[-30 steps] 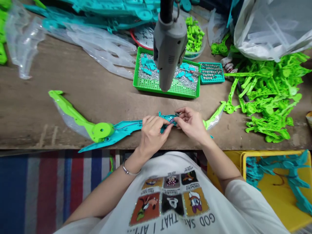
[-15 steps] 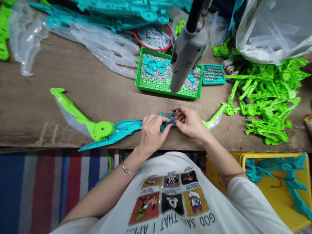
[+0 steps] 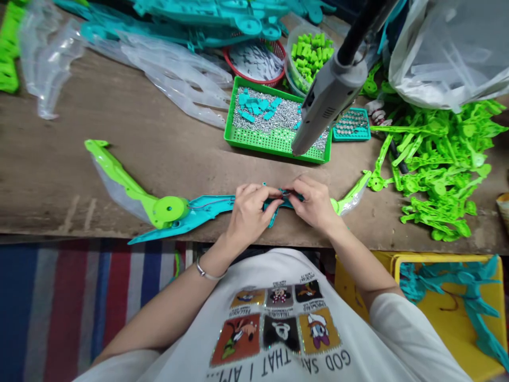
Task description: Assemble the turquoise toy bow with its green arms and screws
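A toy bow shape lies along the table's front edge, with a long teal plastic body [image 3: 210, 208] and a bright green curved arm [image 3: 126, 178] with a translucent strip at its left. A smaller green arm [image 3: 353, 193] ends it at the right. A thin wire runs along the teal body. Over its middle, my left hand [image 3: 248, 215] is closed, thumb and index finger pinched together. Facing it, my right hand [image 3: 312, 204] pinches at the same spot. Something small and dark shows between the fingertips, too covered to name.
Beyond my hands stands a green tray [image 3: 274, 146] of screws and teal pieces. A grey tool [image 3: 328, 103] hangs over it. Nearby are a tub of green pieces [image 3: 312, 55], a teal rack [image 3: 352, 124], a pile of green parts [image 3: 441, 170] and a yellow bin [image 3: 366, 260].
My right hand has lowered its raised fingers and turned flatter over the teal body. The reddish wire at the fingertips is now mostly covered. The hanging tool appears farther right as the view shifts.
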The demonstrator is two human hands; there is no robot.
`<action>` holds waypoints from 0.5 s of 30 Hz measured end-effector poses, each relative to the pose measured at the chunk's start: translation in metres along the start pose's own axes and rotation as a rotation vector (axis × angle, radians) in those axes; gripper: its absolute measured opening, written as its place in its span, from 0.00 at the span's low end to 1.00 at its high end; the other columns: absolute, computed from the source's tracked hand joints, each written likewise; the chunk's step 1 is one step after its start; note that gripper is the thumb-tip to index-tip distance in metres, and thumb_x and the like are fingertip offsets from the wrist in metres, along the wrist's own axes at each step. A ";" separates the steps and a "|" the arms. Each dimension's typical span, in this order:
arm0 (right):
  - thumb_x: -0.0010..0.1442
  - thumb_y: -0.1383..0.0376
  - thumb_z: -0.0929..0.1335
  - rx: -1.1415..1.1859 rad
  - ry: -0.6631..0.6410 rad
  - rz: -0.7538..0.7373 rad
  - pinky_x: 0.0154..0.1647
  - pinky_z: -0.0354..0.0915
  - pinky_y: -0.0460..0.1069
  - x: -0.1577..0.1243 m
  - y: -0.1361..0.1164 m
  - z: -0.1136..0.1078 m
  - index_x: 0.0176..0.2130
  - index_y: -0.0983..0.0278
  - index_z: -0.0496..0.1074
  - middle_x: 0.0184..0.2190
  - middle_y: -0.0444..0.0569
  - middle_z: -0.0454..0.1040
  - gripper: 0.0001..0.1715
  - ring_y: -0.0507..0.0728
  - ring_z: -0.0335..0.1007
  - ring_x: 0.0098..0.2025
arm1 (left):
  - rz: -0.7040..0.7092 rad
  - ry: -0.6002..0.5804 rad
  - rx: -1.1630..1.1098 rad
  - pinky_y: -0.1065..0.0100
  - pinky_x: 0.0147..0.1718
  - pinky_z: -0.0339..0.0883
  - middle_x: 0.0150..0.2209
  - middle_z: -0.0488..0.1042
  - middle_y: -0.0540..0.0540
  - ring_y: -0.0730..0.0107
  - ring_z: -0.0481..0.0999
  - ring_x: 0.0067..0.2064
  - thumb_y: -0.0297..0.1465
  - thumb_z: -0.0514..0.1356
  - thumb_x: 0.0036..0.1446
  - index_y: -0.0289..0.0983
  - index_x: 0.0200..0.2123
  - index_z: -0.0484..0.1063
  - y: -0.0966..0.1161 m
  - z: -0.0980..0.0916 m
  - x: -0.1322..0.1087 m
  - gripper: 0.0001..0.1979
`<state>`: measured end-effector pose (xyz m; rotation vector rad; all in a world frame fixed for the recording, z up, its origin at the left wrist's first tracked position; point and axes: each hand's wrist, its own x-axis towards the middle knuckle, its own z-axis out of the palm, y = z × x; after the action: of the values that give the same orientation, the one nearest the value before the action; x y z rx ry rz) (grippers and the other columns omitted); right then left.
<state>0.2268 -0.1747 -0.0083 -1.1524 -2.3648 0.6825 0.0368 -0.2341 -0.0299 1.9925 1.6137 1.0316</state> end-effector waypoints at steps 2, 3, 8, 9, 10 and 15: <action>0.65 0.70 0.67 0.005 0.032 0.021 0.39 0.69 0.48 -0.002 -0.001 0.004 0.41 0.61 0.79 0.35 0.48 0.79 0.09 0.55 0.76 0.37 | 0.020 0.023 0.025 0.57 0.47 0.65 0.39 0.83 0.48 0.61 0.78 0.44 0.32 0.65 0.65 0.41 0.40 0.76 0.000 0.000 0.000 0.02; 0.65 0.70 0.68 0.016 0.040 0.028 0.39 0.69 0.48 -0.003 -0.002 0.005 0.40 0.62 0.79 0.35 0.48 0.79 0.09 0.55 0.77 0.37 | 0.023 0.030 0.035 0.56 0.47 0.65 0.40 0.83 0.47 0.60 0.78 0.45 0.32 0.65 0.65 0.41 0.39 0.77 0.000 0.000 0.000 0.02; 0.60 0.74 0.66 0.159 0.024 0.067 0.43 0.72 0.48 -0.005 -0.014 0.000 0.42 0.62 0.78 0.38 0.47 0.83 0.14 0.54 0.80 0.38 | 0.048 -0.041 0.022 0.53 0.55 0.61 0.48 0.82 0.46 0.60 0.78 0.51 0.30 0.63 0.65 0.40 0.36 0.74 0.000 0.001 0.004 0.03; 0.59 0.74 0.65 0.187 0.019 0.076 0.44 0.73 0.48 -0.005 -0.017 -0.002 0.44 0.63 0.77 0.39 0.47 0.83 0.16 0.54 0.80 0.39 | 0.056 -0.059 0.020 0.52 0.57 0.60 0.45 0.82 0.47 0.61 0.78 0.49 0.29 0.62 0.65 0.40 0.36 0.73 0.000 0.002 0.004 0.03; 0.58 0.74 0.66 0.208 0.013 0.085 0.45 0.73 0.48 -0.005 -0.020 -0.004 0.45 0.63 0.77 0.40 0.47 0.84 0.17 0.54 0.81 0.40 | 0.059 -0.066 0.022 0.51 0.58 0.59 0.41 0.82 0.48 0.62 0.79 0.46 0.29 0.62 0.66 0.40 0.36 0.72 0.000 0.003 0.004 0.04; 0.62 0.65 0.69 0.215 -0.014 0.103 0.49 0.73 0.49 -0.006 -0.029 -0.012 0.46 0.62 0.76 0.41 0.47 0.84 0.11 0.56 0.82 0.43 | 0.008 0.059 0.047 0.52 0.58 0.61 0.36 0.81 0.48 0.61 0.79 0.40 0.30 0.61 0.64 0.40 0.39 0.70 0.002 0.011 0.002 0.02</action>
<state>0.2197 -0.1920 0.0173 -1.1832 -2.1908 0.9566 0.0460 -0.2313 -0.0352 2.0189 1.6763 1.0738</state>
